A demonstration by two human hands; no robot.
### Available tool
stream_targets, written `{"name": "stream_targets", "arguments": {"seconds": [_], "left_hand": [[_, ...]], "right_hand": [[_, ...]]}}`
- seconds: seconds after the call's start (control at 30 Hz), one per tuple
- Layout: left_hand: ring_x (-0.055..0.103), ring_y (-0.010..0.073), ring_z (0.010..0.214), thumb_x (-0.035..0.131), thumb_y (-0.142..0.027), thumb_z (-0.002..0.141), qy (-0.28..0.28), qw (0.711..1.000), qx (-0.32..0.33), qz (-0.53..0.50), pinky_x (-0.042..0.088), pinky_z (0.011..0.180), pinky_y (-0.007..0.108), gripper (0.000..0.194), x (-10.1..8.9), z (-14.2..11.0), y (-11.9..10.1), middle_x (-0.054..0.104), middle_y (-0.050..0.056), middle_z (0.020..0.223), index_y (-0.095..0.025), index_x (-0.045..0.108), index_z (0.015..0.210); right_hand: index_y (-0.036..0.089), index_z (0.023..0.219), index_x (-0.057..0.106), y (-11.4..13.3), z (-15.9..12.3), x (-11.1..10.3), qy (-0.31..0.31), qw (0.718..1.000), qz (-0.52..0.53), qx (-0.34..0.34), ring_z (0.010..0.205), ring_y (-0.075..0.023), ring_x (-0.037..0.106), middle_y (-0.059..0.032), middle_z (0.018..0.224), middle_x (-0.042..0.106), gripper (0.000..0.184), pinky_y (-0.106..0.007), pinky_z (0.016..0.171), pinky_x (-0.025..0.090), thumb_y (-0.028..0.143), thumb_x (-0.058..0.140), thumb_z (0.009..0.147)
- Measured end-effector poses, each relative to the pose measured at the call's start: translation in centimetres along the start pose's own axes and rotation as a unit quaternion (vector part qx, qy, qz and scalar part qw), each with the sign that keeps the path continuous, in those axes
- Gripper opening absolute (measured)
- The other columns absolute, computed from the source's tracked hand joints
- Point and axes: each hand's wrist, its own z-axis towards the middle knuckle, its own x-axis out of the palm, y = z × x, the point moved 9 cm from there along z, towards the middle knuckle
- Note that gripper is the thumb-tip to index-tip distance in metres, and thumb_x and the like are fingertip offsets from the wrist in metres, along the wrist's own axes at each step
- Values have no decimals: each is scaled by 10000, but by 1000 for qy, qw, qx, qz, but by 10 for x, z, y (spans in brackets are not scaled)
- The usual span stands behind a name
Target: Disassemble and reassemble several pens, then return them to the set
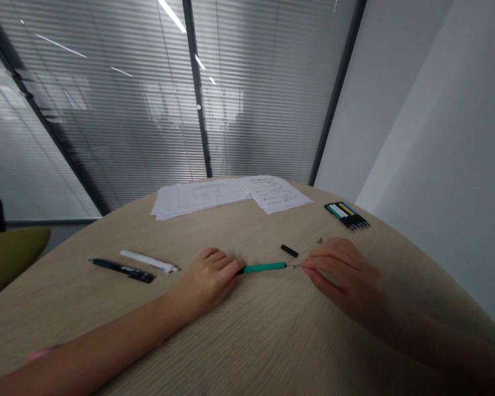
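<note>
From where I stand, the green pen barrel (264,268) lies across the middle of the desk (247,335), well in from its curved far edge. The left hand (209,276) has its fingers curled over the barrel's dark end, keeping a grip on it. The right hand (348,274) has thumb and fingertips drawn together at a thin piece (296,266) at the barrel's other end; I can't tell whether it is pinched or only touched. A short black sleeve (289,251) lies just beyond, toward the far edge, and a tiny metallic bit (320,241) shows beside the right knuckles. A pouch of pens (346,216) sits near the desk's far right edge, papers (202,196) along the far edge, and a white pen (148,260) and a black pen (121,270) toward the left edge.
</note>
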Motion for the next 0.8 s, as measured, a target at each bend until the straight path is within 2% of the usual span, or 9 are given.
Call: {"name": "stream_targets", "arguments": {"seconds": [0.43, 0.8], "left_hand": [[573, 173, 709, 326, -197, 865, 11, 1000, -3, 1, 427, 705, 358, 222, 2, 0, -1, 625, 63, 761, -139, 526, 943], [575, 174, 685, 338, -191, 859, -4, 1000, 21, 22, 428, 692, 359, 212, 3, -1, -4, 631, 51, 738, -143, 532, 929]], "right_hand": [[178, 745, 558, 4, 2, -4, -21, 1000, -1, -18, 645, -138, 530, -17, 675, 604, 95, -291, 641, 415, 145, 480, 788], [169, 738, 570, 4, -3, 9, 3, 1000, 9, -17, 655, -129, 523, -15, 677, 602, 129, -286, 639, 410, 158, 459, 802]]}}
